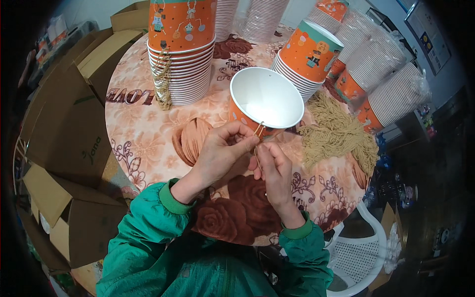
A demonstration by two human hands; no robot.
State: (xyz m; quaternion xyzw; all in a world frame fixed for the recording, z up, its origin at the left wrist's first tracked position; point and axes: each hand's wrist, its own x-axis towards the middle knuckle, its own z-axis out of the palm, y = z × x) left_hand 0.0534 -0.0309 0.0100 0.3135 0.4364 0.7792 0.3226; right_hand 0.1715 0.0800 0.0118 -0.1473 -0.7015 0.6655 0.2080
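An orange paper bucket (267, 99) with a white inside stands tilted on the round table, its mouth facing up and toward me. A thin tan cord (258, 130) passes over its near rim, seemingly through a hole there. My left hand (216, 154) pinches the cord just below the rim between thumb and fingertips. Close beside it, my right hand (275, 171) is closed, thumb against fingers, on the lower part of the cord. The fingers partly cover the cord's ends. To the right of the bucket lies a loose heap of tan cords (339, 131).
A tall stack of orange buckets (183, 74) with cords hanging down its side stands at left. Another bucket stack (309, 57) leans behind the bucket, with several plastic-wrapped stacks (368, 64) farther right. Cardboard boxes (89, 213) line the left; a white plastic chair (358, 252) is lower right.
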